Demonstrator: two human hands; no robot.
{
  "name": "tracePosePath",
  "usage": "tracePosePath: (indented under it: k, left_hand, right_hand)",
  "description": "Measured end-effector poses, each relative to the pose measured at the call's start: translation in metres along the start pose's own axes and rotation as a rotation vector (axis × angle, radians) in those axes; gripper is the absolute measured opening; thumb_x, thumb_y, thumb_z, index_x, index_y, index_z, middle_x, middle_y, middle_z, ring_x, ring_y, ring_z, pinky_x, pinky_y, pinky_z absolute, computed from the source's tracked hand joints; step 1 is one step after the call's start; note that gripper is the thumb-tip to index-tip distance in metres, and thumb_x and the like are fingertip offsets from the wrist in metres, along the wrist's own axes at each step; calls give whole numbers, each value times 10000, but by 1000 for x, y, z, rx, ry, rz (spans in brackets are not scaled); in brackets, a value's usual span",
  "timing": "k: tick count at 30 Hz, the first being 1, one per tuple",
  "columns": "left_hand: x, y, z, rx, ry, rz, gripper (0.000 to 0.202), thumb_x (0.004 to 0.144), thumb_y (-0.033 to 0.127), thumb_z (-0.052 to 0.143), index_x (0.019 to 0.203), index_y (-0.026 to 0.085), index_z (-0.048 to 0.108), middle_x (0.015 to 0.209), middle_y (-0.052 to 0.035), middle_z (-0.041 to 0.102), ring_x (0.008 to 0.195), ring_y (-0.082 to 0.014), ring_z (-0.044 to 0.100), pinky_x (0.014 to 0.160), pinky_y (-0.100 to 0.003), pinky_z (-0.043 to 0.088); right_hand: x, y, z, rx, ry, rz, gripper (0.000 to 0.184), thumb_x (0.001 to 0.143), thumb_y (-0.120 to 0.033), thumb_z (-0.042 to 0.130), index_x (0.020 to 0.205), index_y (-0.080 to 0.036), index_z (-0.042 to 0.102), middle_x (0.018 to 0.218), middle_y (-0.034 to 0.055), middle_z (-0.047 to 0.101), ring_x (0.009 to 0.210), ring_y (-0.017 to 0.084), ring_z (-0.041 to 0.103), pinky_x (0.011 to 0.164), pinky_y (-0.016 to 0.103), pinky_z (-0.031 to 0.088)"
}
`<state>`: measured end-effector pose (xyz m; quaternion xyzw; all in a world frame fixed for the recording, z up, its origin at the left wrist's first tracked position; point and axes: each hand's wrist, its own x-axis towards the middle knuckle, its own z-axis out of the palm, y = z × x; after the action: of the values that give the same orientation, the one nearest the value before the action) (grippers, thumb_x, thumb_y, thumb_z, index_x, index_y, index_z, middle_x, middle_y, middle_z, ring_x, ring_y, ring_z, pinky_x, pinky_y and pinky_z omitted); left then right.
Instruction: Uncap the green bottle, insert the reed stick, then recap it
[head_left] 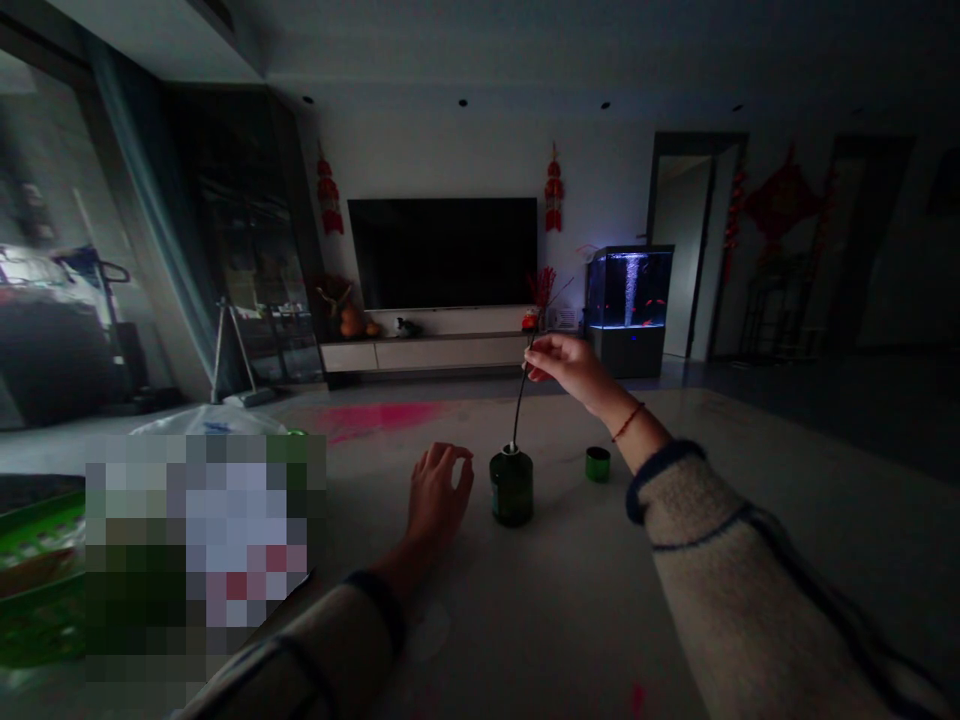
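A small dark green glass bottle [512, 490] with a pale ring at its neck stands upright on the table. Above it, my right hand [566, 368] pinches the upper part of a thin black stick [519, 400]. The stick leans slightly, its lower end at the bottle's mouth; how far it goes inside is hidden. Just left of the bottle, my left hand [437, 492] hovers or rests near the tabletop, thumb and forefinger curved with a gap between them, holding nothing. A short green cap [598, 464] sits on the table to the bottle's right.
On the left of the pale table [555, 600] are a green plastic basket [45, 610], a clear plastic bag [217, 420] and a pixelated area. Beyond the table stand a low TV cabinet [442, 352], a television [442, 253] and a lit fish tank [628, 290]. The room is dim.
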<state>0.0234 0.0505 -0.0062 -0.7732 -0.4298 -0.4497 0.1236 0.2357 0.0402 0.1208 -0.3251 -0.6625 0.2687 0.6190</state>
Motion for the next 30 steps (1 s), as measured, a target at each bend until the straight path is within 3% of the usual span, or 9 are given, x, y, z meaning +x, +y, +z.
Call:
tracePosePath:
  k: [12,18,30]
  left_hand:
    - [1,1,-1,0,-17,7,130,784,179,437,861,206,537,892,-31,546,825,-172,516,753,-328,408]
    - [1,2,-1,-5,-20,21,138,785,170,432,868,211,535,892,-31,546,825,-172,515,750,-327,409]
    - [1,2,0,-15,-13,11,134,775,173,444,854,208,545,883,-32,556,822,-177,525,751,-330,409]
  right_hand:
    - [-5,11,18,-111,-250,107,117,675,-199,620,734,-144,536,614,-8,593,497,65,539,494,201,453]
    - [-8,15,24,-185,-351,90,90,682,-189,610,716,-144,541,597,-16,583,492,60,529,472,183,441]
    - [-10,20,30,-255,-374,101,93,678,-184,614,704,-146,533,585,-21,584,466,52,514,455,169,416]
